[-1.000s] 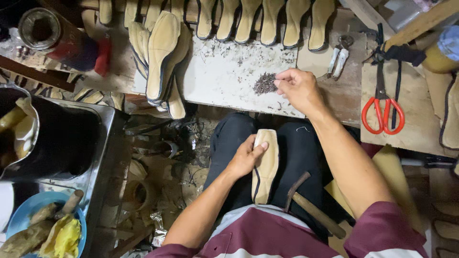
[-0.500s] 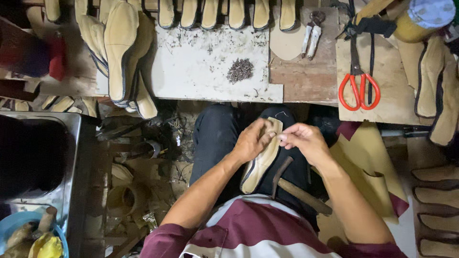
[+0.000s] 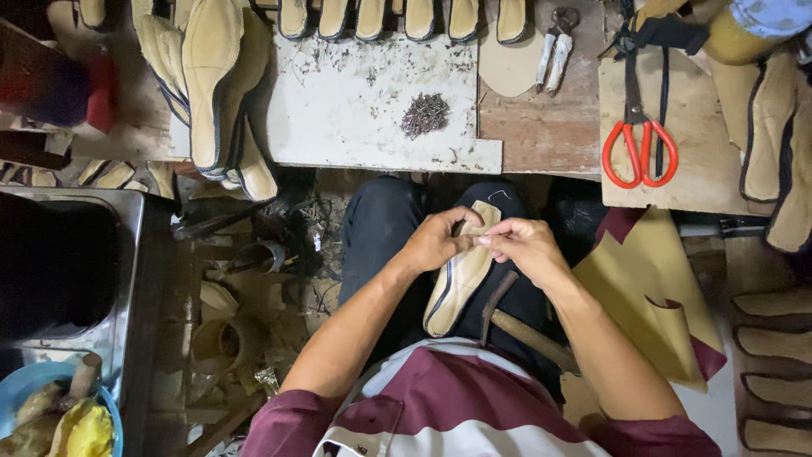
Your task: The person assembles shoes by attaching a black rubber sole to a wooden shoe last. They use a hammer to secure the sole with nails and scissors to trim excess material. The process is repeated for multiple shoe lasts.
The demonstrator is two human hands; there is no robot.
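A low wooden workbench (image 3: 541,135) runs across the top of the head view, rough and stained, and on it lies a white slab (image 3: 355,110) with a scratched, dirty surface. This slab is the landmark. On its right part sits a small heap of dark nails (image 3: 425,114). Along its far edge stands a row of tan soles (image 3: 406,17). To its left is a stack of beige soles with dark rims (image 3: 216,93). To its right lie small pincers with pale handles (image 3: 554,51), and further right are scissors with orange handles (image 3: 640,140) on a piece of board.

Below the slab, the person sits with dark trousers, and a tan shoe sole (image 3: 461,271), long and slightly curved with a dark edge line, rests on the lap. The left hand (image 3: 436,241) is closed around the sole's upper side edge. The right hand (image 3: 524,245) has its fingertips pinched together just at the same spot; whether they pinch a nail I cannot tell. A hammer with wooden handle (image 3: 516,326) lies on the lap just right of the sole. Far left of the slab is a metal sink (image 3: 127,245), and lower is a blue bowl (image 3: 34,389).
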